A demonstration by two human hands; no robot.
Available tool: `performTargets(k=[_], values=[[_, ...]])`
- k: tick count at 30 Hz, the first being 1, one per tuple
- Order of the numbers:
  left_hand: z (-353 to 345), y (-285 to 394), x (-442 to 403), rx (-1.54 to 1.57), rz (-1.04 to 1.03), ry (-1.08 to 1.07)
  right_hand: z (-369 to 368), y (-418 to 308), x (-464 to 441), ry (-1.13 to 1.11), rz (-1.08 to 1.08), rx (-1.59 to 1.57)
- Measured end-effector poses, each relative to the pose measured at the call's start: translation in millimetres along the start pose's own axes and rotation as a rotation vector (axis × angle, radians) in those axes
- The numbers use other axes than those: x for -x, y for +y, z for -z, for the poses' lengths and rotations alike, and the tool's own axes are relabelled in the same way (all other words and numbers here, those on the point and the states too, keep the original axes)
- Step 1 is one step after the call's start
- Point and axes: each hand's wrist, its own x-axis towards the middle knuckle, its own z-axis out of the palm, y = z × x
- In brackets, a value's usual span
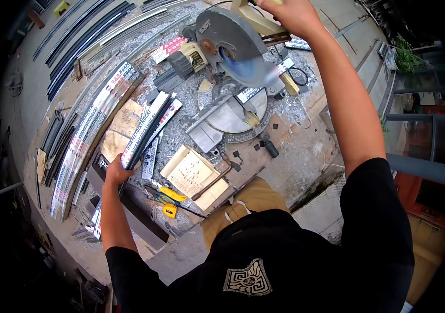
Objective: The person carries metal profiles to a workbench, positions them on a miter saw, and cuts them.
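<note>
My left hand [118, 171] is closed round a dark metal profile [148, 129] with white printed film on it. The far end of the profile points toward the miter saw's base [239, 116] and lies apart from the round table. My right hand [291, 14] wraps round the handle of the miter saw [227, 39] at the top. The saw head is raised above its base, and the lower guard and blade area look blurred. A flat brush-like tool [250, 116] lies on the saw table.
An open notebook [191, 171] lies near my waist, beside a yellow tape measure [169, 210] and a yellow-handled tool [173, 194]. Long film-wrapped profiles [84, 141] are stacked at left. Metal shavings cover the bench. A black cylindrical piece [270, 146] lies by the saw's front.
</note>
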Motion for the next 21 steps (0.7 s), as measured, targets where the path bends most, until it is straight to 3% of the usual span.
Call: performTargets(k=[5,10,13,21], values=[[-5.1,17.6,14.6,-0.008,0.024,0.09,-1.7,16.7,-6.4,0.002,0.0,-0.067],[-15.3,65.8,39.3,-0.195,0.208,0.308,4.4,22.8,-3.0,0.033,0.002,-0.056],[-37.1,73.9,48.1,-0.24,0.191,0.437,26.4,17.1,6.8,-0.014,-0.019,-0.073],[-55.5,61.9,46.7,-0.294,0.131,0.578,1.4,18.4,1.8,0.032,0.054,-0.099]])
